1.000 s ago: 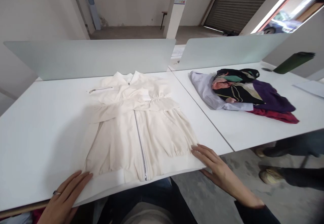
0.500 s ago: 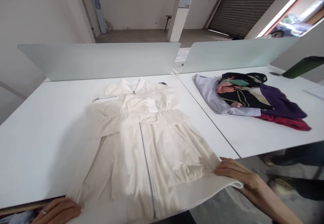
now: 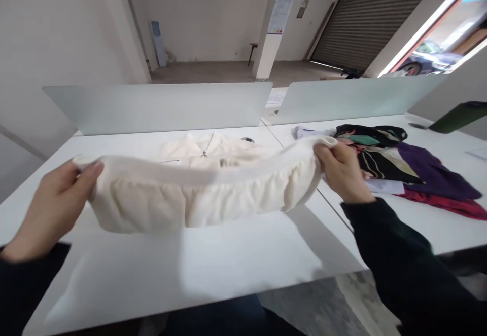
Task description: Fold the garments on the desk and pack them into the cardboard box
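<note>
A cream zip-up jacket (image 3: 213, 207) hangs stretched between my hands, its hem band lifted above the table and its lower part folded up toward the collar. My left hand (image 3: 61, 199) pinches the left end of the hem, thumb on top. At the other end my right hand (image 3: 340, 169) is closed round the band. The collar and upper part of the jacket still lie flat on the table behind the raised hem, where a zip pull shows. Much of the jacket's front is hidden by the lifted part.
On the white table (image 3: 243, 275), a pile of folded clothes (image 3: 384, 158), black, purple, red and pale, lies to the right. Frosted divider panels (image 3: 171, 108) stand along the back edge. A dark green object (image 3: 460, 115) is at the far right.
Both hands have raised the jacket's hem off the table's front edge and carried it away from me, toward the collar. The jacket's lower half has folded up and over.
</note>
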A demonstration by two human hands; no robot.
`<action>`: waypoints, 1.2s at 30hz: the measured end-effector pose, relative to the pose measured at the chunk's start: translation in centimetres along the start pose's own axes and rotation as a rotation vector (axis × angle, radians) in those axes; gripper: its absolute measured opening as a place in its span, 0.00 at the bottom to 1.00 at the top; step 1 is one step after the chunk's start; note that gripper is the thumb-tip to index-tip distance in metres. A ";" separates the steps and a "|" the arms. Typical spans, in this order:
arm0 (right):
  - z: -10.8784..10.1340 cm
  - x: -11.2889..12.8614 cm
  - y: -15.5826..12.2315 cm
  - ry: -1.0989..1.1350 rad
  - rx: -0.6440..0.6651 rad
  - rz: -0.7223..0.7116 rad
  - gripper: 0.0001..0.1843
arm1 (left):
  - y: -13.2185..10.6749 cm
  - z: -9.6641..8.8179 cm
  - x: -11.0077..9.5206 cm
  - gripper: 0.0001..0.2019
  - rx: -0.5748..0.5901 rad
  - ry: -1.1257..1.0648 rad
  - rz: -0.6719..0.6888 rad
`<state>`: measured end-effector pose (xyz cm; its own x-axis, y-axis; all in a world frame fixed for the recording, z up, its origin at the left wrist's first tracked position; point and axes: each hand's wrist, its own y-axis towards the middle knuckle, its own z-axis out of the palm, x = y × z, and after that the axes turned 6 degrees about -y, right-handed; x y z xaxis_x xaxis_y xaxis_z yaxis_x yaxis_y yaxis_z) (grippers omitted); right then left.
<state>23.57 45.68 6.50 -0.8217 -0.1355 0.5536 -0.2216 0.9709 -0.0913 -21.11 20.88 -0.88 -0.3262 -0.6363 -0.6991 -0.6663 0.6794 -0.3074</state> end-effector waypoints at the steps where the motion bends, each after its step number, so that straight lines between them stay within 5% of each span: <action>1: 1.4 -0.5 2.2 0.021 0.001 -0.019 0.15 | 2.4 1.5 -0.6 0.22 -0.011 -0.016 0.040; 5: 7.7 -3.7 10.4 -0.004 0.091 -0.004 0.14 | 10.5 8.4 -1.1 0.20 0.031 0.099 0.051; 8: 12.7 -6.3 14.2 -0.187 0.148 0.044 0.14 | 14.3 13.5 0.2 0.20 0.105 0.252 -0.017; 12: 17.7 -9.1 15.1 -0.510 0.236 0.095 0.12 | 15.4 18.4 3.4 0.19 0.153 0.313 -0.122; 16: 20.0 -10.8 13.9 -0.602 0.354 0.139 0.12 | 15.1 20.4 6.4 0.19 0.239 0.317 -0.164; 20: 19.4 -11.2 13.9 -0.598 0.379 0.178 0.15 | 15.2 19.7 7.4 0.18 0.218 0.227 -0.165; 24: 15.8 -11.4 13.3 -0.466 0.419 0.230 0.17 | 13.5 16.6 8.2 0.21 0.272 -0.142 -0.327; 27: 12.0 -11.9 11.3 -0.259 0.493 0.317 0.21 | 10.4 13.1 8.7 0.22 0.287 -0.384 -0.443; 31: 8.0 -12.3 7.0 0.029 0.520 0.512 0.31 | 4.9 9.2 8.5 0.23 0.398 -0.386 -0.499; 36: 5.5 -12.8 2.0 0.146 0.615 0.512 0.24 | -0.6 8.2 7.8 0.26 0.442 -0.262 -0.429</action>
<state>30.75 48.22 -5.27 -0.8321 0.3644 0.4181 -0.1203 0.6172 -0.7775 -17.74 18.47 -11.48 0.1171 -0.8119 -0.5719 -0.3448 0.5068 -0.7901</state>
